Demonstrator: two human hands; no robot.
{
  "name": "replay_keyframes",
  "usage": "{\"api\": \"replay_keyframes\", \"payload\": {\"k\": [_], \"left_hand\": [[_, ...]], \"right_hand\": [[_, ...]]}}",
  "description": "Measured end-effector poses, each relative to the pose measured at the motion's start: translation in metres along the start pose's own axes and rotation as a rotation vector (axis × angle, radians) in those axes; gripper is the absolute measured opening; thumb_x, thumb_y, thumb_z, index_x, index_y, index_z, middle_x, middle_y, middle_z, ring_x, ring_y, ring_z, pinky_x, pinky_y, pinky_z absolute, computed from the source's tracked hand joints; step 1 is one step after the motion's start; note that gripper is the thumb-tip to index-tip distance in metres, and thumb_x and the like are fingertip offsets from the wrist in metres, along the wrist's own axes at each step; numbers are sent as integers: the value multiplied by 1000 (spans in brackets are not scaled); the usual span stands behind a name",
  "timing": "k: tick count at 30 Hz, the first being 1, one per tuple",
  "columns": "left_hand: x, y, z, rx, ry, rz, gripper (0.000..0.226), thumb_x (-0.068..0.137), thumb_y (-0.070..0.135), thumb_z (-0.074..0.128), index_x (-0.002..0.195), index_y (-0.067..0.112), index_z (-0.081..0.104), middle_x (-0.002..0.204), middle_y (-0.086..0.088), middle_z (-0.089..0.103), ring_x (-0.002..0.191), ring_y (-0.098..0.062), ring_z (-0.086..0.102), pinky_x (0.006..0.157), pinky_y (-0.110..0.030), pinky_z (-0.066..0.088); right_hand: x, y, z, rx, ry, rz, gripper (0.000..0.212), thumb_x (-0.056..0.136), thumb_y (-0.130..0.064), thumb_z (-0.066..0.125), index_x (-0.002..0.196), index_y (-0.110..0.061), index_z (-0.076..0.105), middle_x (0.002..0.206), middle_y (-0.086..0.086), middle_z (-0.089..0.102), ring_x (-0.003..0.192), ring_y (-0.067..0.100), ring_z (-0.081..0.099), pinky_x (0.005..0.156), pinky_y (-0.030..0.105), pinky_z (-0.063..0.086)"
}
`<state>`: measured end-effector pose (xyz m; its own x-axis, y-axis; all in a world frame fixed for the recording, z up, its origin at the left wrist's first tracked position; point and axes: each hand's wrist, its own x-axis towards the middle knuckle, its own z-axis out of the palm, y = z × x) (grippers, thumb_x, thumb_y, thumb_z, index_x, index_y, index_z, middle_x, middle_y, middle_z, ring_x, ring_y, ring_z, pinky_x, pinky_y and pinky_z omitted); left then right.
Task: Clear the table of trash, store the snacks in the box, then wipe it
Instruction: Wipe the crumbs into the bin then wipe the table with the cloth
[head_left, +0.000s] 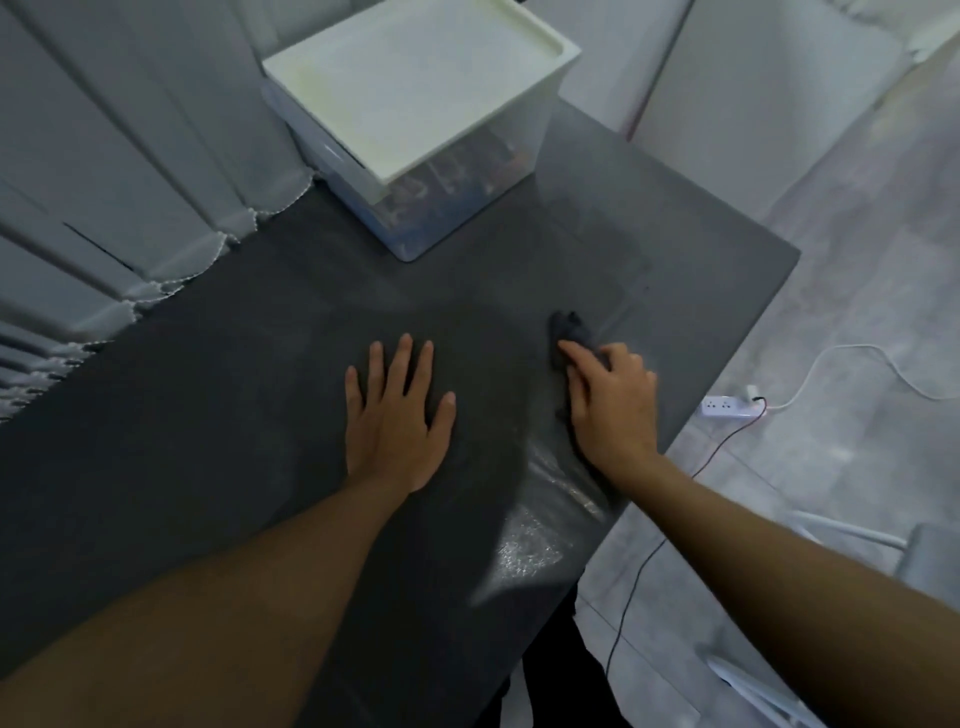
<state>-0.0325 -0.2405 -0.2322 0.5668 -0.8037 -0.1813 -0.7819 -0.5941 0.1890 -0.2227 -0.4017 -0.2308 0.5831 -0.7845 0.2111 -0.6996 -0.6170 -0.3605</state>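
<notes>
While resting left hand (397, 415) flat, fingers spread, holding nothing, on the dark grey tabletop (208, 364), grips small dark crumpled cloth (569, 330) with right hand (610, 405) by the right edge. Farther back, at the far edge: see-through plastic box (410, 228), white lid (415, 88) on, snacks (457, 174) inside.

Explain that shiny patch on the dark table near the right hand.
Head view: dim light; the glossy patch is glare on the dark grey tabletop, probably damp wipe marks, near the right hand gripping the dark crumpled cloth; wide-angle lens bows edges.
</notes>
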Motion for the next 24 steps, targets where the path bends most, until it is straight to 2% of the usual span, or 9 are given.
{"api": "replay_keyframes", "payload": {"k": [4,6,11,12,17,18,21,22,24], "left_hand": [[14,32,5,21,0,19,67,102,56,20,161,28,3,169,2,-1,155,-26,-9,124,-52,-5],[23,46,7,33,-2,30,67,102,55,20,161,28,2,169,1,-1,155,-26,-9,124,-52,-4],[52,86,5,16,-21,54,68,102,55,20,161,27,3,169,1,-2,155,-25,-10,124,-51,-5],[58,94,5,12,-20,47,68,102,55,20,162,27,3,169,2,-2,155,-25,-10,124,-51,-6],[95,125,2,-10,-7,-1,67,102,54,23,162,28,4,169,3,-2,155,-26,-11,124,-51,-5],[103,130,2,-13,-9,-8,68,102,55,23,162,28,4,169,3,-3,155,-27,-11,124,-51,-6],[124,141,2,-21,-13,-43,68,102,56,23,161,30,4,169,5,-3,154,-32,-12,124,-52,-7],[130,146,2,-20,-9,-63,68,101,57,23,161,31,4,169,6,-3,154,-35,-13,123,-53,-8],[143,154,4,-10,1,-102,68,101,58,23,161,32,4,169,7,-2,153,-38,-13,122,-55,-8]], "right_hand": [[-5,19,-10,18,-177,-468,32,100,-25,53,130,-29,63,102,4,54,84,23,48,72,38,37],[11,41,-15,-34,-182,-542,31,101,-27,52,130,-32,63,104,5,56,84,24,49,72,38,38],[38,73,-16,1,7,33,32,98,-27,54,127,-30,65,101,6,55,87,29,52,74,41,40],[37,73,-16,8,2,5,31,97,-26,55,126,-29,66,101,7,56,87,29,52,74,42,41],[49,102,-27,-12,-129,-508,28,100,-27,53,125,-30,67,99,6,59,81,25,50,70,39,38],[59,113,-28,-31,-105,-461,29,100,-28,53,125,-31,67,98,6,58,81,27,51,71,39,38],[83,129,-27,-20,7,7,31,98,-29,53,126,-31,66,99,7,55,87,30,52,75,40,38],[86,130,-27,-6,16,69,31,98,-29,53,127,-30,65,100,7,54,89,30,52,75,40,38],[85,129,-26,5,-14,-103,30,99,-27,53,126,-28,66,101,8,56,86,30,52,73,41,39]]}}
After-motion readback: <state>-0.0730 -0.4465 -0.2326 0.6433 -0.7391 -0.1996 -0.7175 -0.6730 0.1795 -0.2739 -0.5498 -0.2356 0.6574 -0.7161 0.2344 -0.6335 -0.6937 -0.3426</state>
